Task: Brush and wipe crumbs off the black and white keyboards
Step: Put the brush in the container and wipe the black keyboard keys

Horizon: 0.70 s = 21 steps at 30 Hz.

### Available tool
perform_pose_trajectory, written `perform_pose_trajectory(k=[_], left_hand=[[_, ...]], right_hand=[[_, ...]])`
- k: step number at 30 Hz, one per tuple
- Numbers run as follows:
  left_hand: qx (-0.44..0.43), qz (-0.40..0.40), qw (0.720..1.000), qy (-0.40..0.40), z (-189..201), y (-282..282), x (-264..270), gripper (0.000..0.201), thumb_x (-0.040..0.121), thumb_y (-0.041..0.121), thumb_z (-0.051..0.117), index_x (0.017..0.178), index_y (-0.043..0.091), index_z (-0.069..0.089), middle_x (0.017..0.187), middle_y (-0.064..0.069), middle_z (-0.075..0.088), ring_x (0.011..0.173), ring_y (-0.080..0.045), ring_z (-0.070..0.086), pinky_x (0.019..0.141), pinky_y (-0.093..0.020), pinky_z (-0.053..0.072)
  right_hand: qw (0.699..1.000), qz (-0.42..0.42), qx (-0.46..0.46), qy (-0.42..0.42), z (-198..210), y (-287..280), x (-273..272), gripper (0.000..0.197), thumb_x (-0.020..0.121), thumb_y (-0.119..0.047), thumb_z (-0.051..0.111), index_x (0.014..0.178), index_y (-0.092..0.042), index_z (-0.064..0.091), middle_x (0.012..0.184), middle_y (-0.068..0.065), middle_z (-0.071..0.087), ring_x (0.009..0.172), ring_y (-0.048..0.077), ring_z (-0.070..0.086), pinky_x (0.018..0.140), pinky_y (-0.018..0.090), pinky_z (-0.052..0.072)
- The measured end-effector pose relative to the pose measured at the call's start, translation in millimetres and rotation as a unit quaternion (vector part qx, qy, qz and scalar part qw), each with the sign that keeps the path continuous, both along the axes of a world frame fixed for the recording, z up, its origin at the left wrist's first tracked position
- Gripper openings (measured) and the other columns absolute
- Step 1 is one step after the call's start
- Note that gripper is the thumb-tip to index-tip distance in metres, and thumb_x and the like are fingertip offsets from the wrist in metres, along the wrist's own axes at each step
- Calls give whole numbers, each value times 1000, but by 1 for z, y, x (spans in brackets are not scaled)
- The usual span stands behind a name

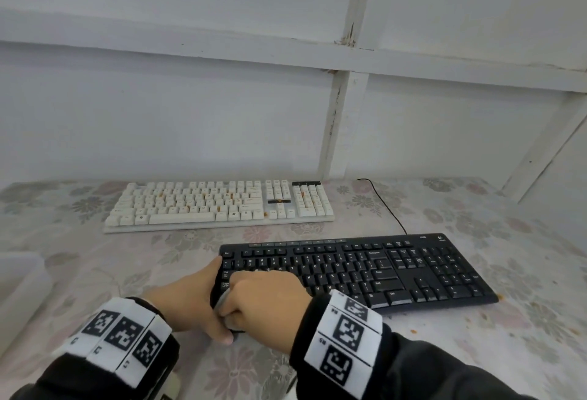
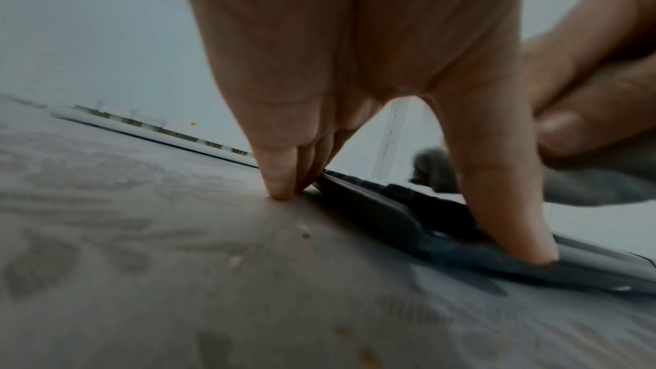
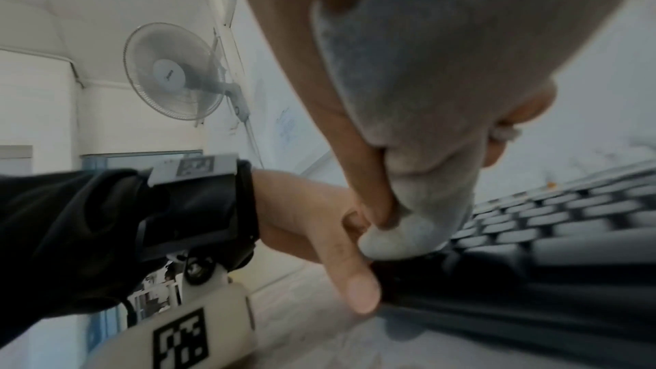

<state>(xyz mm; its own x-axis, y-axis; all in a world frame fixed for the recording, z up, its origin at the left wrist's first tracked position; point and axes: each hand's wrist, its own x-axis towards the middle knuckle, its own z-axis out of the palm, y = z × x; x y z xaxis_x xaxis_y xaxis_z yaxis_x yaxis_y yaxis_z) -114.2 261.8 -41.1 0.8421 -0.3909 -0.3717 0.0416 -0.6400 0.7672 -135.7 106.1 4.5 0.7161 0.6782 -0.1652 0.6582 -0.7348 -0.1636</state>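
Note:
The black keyboard (image 1: pixel 381 272) lies front right on the floral tablecloth (image 1: pixel 127 272), the white keyboard (image 1: pixel 219 206) behind it with orange crumbs between its keys. My left hand (image 1: pixel 203 298) braces the black keyboard's left end, fingers (image 2: pixel 280 178) straight along the side and thumb (image 2: pixel 511 220) on the front corner. My right hand (image 1: pixel 263 295) grips a bunched grey cloth (image 3: pixel 426 94) and presses it on the leftmost keys (image 3: pixel 550 220). The cloth (image 1: pixel 222 299) shows only as a sliver between the hands in the head view.
Orange crumbs (image 1: pixel 413 330) lie scattered on the tablecloth right of and in front of the black keyboard. A black cable (image 1: pixel 390 206) runs from it toward the wall. A translucent white container (image 1: pixel 19 291) stands at the left edge. A white panelled wall closes the back.

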Motion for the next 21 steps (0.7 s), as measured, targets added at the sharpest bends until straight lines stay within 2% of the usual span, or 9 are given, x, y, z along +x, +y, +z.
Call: perform_pose_trajectory(k=[2,5,8,10,13,15,17,21], left_hand=[[3,1,1000,-2,-1,0,0,104,40,19,85,126,38,29,117,12,59,111,-7,56,98,-36,46],[-27,8,1000,11,1,-2,-1,101,50,10,86,128,36,29,121,12,57,114,-2,53,100,-27,44],[-31,13,999,14,4,-2,-3,103,44,26,85,128,37,27,124,13,54,117,-4,50,105,-34,41],[-34,16,999,18,4,-3,-3,99,47,25,85,127,39,28,124,13,54,117,-5,51,105,-35,41],[-13,13,1000,21,6,-4,-4,92,60,18,83,127,40,25,122,16,53,113,-2,51,103,-30,41],[-6,15,1000,19,7,-4,-4,91,59,20,83,126,42,25,121,16,54,112,-2,51,102,-28,41],[-3,21,1000,15,6,-4,-4,93,55,23,84,127,40,27,122,15,55,113,-4,52,104,-32,41],[-1,15,1000,13,8,-5,-5,91,58,21,83,126,42,26,122,16,54,112,-3,51,104,-32,40]], right_hand=[[1000,1,1,4,-2,-1,0,23,93,-21,52,108,-18,69,98,2,45,91,27,53,66,31,36],[999,-14,28,-16,-5,-17,-2,23,89,-15,50,94,-16,72,93,0,49,85,28,57,65,29,37],[998,-6,46,-34,-9,-40,-6,26,87,-12,49,88,-22,73,97,-2,55,85,24,59,63,23,40],[998,-10,51,-39,-9,-58,-9,23,89,-15,50,87,-23,72,99,-4,56,85,17,59,58,17,34],[998,-35,48,-36,-6,-88,-11,20,95,-29,49,95,-28,70,104,-9,56,83,4,50,56,8,19],[997,-54,33,-44,-3,-107,-11,18,94,-30,50,92,-29,68,105,-9,56,81,3,47,55,9,17],[996,-71,3,-51,-2,-124,-11,16,92,-28,51,89,-29,66,106,-8,56,83,4,50,55,11,23],[991,-97,-65,-66,0,-149,-6,17,87,-23,50,94,-25,65,106,-6,55,91,12,57,57,18,30]])
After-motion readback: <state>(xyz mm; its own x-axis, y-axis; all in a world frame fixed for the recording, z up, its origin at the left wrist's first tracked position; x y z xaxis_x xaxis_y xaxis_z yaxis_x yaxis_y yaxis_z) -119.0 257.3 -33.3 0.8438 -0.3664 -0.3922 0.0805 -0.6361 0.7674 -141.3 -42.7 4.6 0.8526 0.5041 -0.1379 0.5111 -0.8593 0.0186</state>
